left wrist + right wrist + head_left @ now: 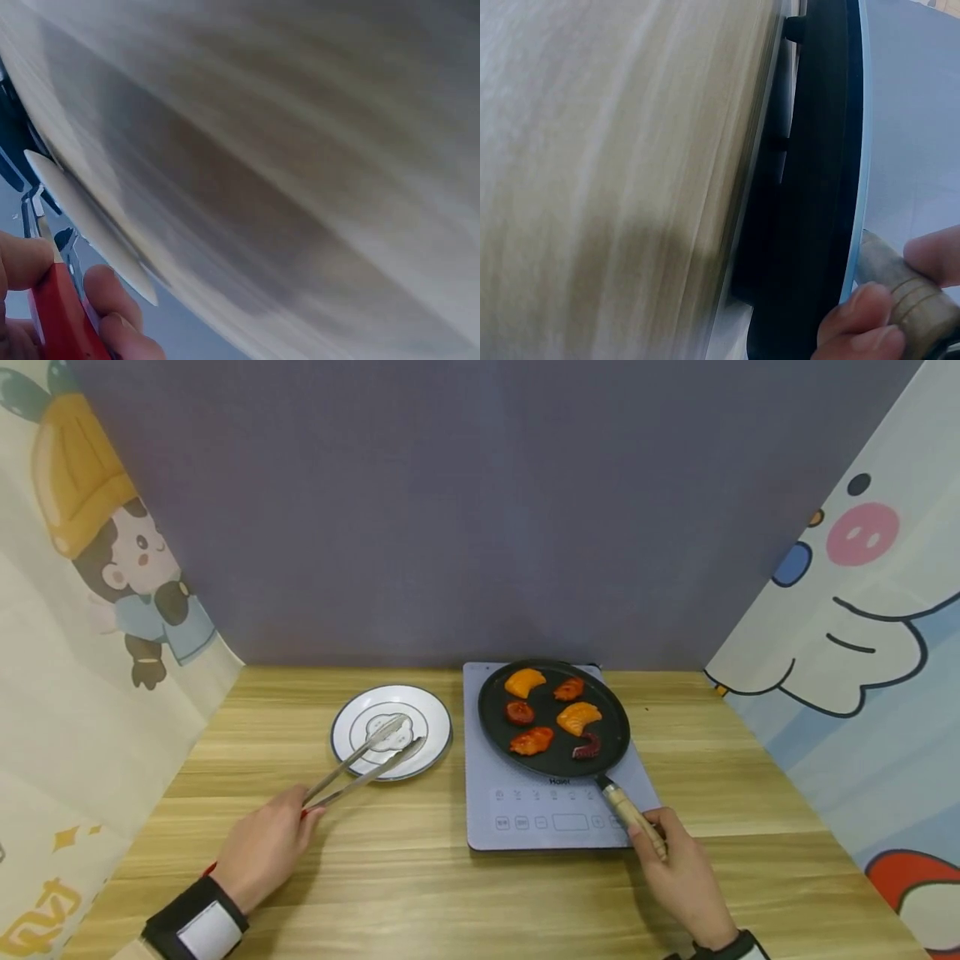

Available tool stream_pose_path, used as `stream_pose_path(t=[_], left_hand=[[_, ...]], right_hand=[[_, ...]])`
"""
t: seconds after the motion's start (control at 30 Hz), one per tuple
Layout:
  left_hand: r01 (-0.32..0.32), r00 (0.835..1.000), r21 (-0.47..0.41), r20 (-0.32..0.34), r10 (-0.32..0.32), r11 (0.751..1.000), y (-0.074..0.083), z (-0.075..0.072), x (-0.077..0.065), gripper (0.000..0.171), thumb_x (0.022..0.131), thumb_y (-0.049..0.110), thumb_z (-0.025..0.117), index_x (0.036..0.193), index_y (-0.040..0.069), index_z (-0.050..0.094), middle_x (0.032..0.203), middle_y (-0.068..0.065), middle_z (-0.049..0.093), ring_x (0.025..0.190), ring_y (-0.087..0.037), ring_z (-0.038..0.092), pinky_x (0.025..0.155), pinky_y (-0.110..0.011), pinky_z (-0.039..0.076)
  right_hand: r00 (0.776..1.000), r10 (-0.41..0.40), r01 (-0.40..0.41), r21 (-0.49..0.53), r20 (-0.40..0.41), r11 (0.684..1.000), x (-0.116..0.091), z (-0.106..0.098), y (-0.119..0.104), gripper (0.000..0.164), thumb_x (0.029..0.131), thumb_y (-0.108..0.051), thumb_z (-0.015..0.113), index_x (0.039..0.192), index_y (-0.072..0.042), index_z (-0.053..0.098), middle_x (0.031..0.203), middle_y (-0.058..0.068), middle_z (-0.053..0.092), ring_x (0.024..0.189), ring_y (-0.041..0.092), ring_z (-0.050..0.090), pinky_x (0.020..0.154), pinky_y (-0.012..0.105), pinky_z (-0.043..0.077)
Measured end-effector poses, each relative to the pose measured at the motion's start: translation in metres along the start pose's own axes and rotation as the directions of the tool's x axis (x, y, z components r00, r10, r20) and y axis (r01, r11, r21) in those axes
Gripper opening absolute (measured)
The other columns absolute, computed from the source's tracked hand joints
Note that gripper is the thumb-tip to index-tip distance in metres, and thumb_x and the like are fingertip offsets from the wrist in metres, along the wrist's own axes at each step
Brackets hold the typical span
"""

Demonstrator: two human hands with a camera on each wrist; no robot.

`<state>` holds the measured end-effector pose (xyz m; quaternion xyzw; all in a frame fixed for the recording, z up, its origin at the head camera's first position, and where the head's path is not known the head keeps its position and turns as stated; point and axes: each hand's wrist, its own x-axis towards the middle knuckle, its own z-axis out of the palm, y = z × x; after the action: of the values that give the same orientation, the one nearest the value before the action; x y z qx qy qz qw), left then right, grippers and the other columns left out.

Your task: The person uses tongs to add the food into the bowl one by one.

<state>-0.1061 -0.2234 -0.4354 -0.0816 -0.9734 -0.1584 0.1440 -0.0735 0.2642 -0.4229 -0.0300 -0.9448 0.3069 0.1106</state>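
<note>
In the head view my left hand [262,843] grips metal tongs [347,785] whose two spread arms reach over a white plate [348,747] with a dark rim. Nothing sits between the tong tips. The left wrist view shows the tongs' red grip [64,315] between thumb and fingers. My right hand [678,868] holds the wooden handle [633,814] of a flat black pan [551,693]. Several food pieces lie in the pan, among them orange slices [579,718], reddish-orange pieces [532,742] and a dark red curled piece [587,746] near the handle.
Under the pan is a light induction cooktop [487,810] with touch controls at its front. Both stand on a wood-grain table [390,885]. A grey panel [465,510] rises behind, and printed cloths [67,693] flank the table on both sides.
</note>
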Motion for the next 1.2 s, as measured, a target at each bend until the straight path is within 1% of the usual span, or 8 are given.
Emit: stream_pose_path(t=[0.13,0.2,0.4,0.63,0.9,1.03,1.2], left_hand=[[0.011,1.0,0.002,0.019,-0.011,1.0,-0.006,0.0,-0.003,0.023,0.09,0.024,0.066,0.087,0.005,0.053,0.066,-0.001,0.046,0.049,-0.019,0.045,0.041,-0.038,0.033],[0.015,1.0,-0.001,0.019,-0.015,1.0,-0.009,-0.001,-0.004,0.023,0.09,0.024,0.066,0.086,0.005,0.052,0.066,-0.002,0.046,0.049,-0.021,0.046,0.041,-0.039,0.033],[0.023,0.999,0.008,0.025,-0.024,1.0,-0.014,-0.004,-0.002,0.024,0.089,0.023,0.067,0.086,0.005,0.051,0.066,-0.003,0.047,0.049,-0.025,0.048,0.04,-0.042,0.034],[0.038,0.998,-0.003,0.045,-0.038,0.999,-0.024,-0.005,-0.002,0.024,0.09,0.023,0.066,0.086,0.004,0.051,0.063,-0.003,0.045,0.048,-0.024,0.047,0.041,-0.042,0.034],[0.086,0.988,-0.006,0.133,-0.085,0.996,-0.035,-0.008,-0.002,0.026,0.091,0.024,0.064,0.092,0.001,0.053,0.062,-0.002,0.043,0.05,-0.02,0.042,0.042,-0.035,0.032],[0.097,0.985,-0.004,0.144,-0.096,0.995,-0.038,-0.013,-0.002,0.026,0.092,0.023,0.064,0.094,0.0,0.053,0.062,-0.002,0.043,0.051,-0.019,0.042,0.043,-0.035,0.032],[0.09,0.984,-0.012,0.157,-0.087,0.996,-0.041,-0.018,-0.001,0.026,0.091,0.022,0.064,0.095,-0.001,0.054,0.062,-0.002,0.043,0.051,-0.019,0.042,0.044,-0.034,0.032]], right_hand=[[1.0,-0.004,0.004,0.008,-0.002,1.0,0.0,0.0,0.0,0.02,0.095,-0.022,0.06,0.105,-0.006,0.056,0.07,0.001,0.048,0.057,0.011,0.041,0.05,0.026,0.032],[1.0,-0.007,0.007,0.006,-0.004,1.0,0.0,0.0,0.0,0.019,0.095,-0.022,0.06,0.105,-0.006,0.056,0.07,0.001,0.047,0.057,0.011,0.041,0.05,0.026,0.032],[1.0,0.01,-0.01,0.003,0.01,1.0,0.001,-0.002,0.0,0.021,0.095,-0.023,0.059,0.106,-0.005,0.056,0.072,0.002,0.048,0.058,0.013,0.041,0.051,0.026,0.032],[1.0,-0.002,0.002,-0.001,0.0,1.0,0.002,-0.001,0.001,0.02,0.095,-0.023,0.06,0.105,-0.006,0.056,0.072,0.001,0.048,0.059,0.012,0.041,0.052,0.026,0.032],[1.0,-0.016,0.016,0.003,-0.012,1.0,0.002,0.001,0.002,0.019,0.094,-0.022,0.061,0.104,-0.007,0.056,0.072,0.001,0.048,0.059,0.012,0.042,0.052,0.027,0.033],[1.0,-0.018,0.018,0.0,-0.015,1.0,0.002,0.002,0.002,0.019,0.094,-0.022,0.061,0.104,-0.007,0.057,0.073,0.001,0.05,0.061,0.013,0.043,0.053,0.027,0.033],[1.0,-0.001,0.001,0.007,0.001,1.0,0.001,0.002,0.002,0.02,0.095,-0.023,0.06,0.105,-0.006,0.056,0.073,0.002,0.049,0.06,0.013,0.042,0.052,0.027,0.033]])
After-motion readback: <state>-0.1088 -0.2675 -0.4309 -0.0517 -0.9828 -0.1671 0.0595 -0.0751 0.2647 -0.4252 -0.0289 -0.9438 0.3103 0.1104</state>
